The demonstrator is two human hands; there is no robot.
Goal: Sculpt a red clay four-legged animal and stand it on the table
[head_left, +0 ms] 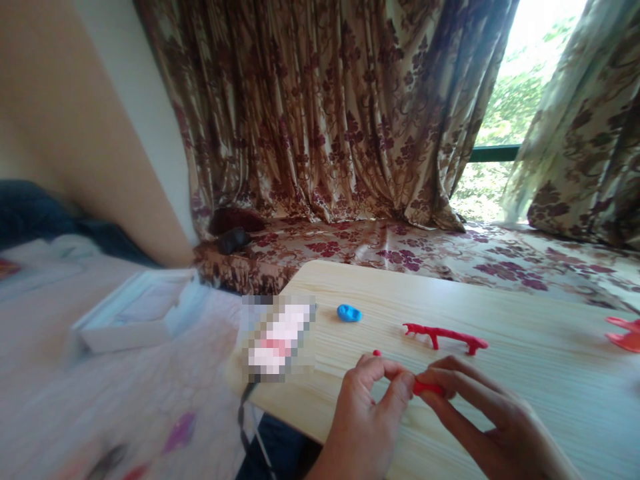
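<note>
My left hand [367, 413] and my right hand [493, 417] meet low over the light wooden table [525, 373], both pinching a small piece of red clay [426, 387] between fingertips. Just beyond them lies a long red clay figure [445, 335] with short legs. A tiny red clay bit [377, 353] sits near my left fingers. A blue clay lump [349, 313] rests further left on the table.
A blurred-out flat object [280, 337] lies at the table's left end. More red clay pieces [625, 333] sit at the right edge. A white box [135, 313] lies on the bed at left. Floral curtains [325, 107] and a window are behind.
</note>
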